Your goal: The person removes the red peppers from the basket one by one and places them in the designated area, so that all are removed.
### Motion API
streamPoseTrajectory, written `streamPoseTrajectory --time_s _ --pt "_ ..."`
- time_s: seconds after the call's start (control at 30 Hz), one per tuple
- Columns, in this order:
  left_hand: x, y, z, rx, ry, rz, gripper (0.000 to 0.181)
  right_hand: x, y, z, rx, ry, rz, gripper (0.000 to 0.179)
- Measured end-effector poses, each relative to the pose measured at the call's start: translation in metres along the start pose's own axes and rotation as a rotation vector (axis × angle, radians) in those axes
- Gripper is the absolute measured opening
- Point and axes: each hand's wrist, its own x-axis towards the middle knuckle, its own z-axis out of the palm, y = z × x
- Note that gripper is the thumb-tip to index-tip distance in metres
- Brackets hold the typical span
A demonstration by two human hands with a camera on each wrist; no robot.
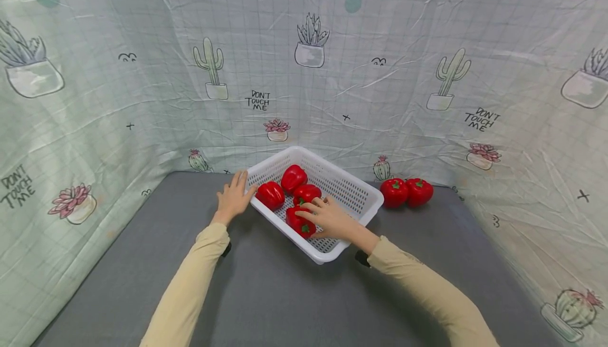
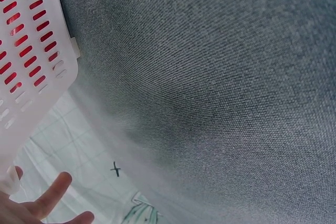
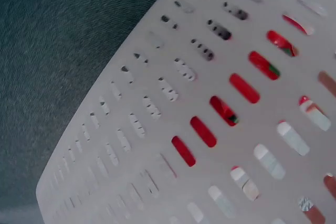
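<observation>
A white perforated plastic basket (image 1: 342, 186) stands at an angle on the table with several red bell peppers (image 1: 294, 178) inside. My left hand (image 1: 233, 198) is at its left corner, fingers spread and fairly straight, thumb on the rim. In the left wrist view, fingers (image 2: 52, 195) show beside the basket wall (image 2: 39, 72). Reaching over the near right side, my right hand (image 1: 334, 220) grips the nearest bell pepper (image 1: 299, 223), green stem facing forward. The right wrist view has the slotted basket wall (image 3: 157, 108) in front, with red showing through and the hand mostly hidden.
Two more red bell peppers (image 1: 394, 193) sit side by side on the grey table (image 1: 285, 305), right of the basket near the back edge. A cactus-printed cloth (image 1: 304, 88) hangs behind the table and along both sides.
</observation>
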Motion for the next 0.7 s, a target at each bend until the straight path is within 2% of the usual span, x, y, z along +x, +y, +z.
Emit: streamPoseTrajectory --time_s 0.23,0.47,0.7 --pt "0.001 -0.001 0.001 0.004 -0.002 -0.004 0.064 0.005 -0.001 0.004 -0.028 -0.043 -0.031 0.079" --pt "0.001 -0.002 0.002 0.0 0.005 0.005 0.064 0.009 0.001 0.008 -0.012 -0.039 -0.062 0.083" --pt "0.002 -0.002 0.003 -0.003 0.017 0.008 0.064 0.012 0.004 0.011 -0.016 -0.071 -0.055 0.086"
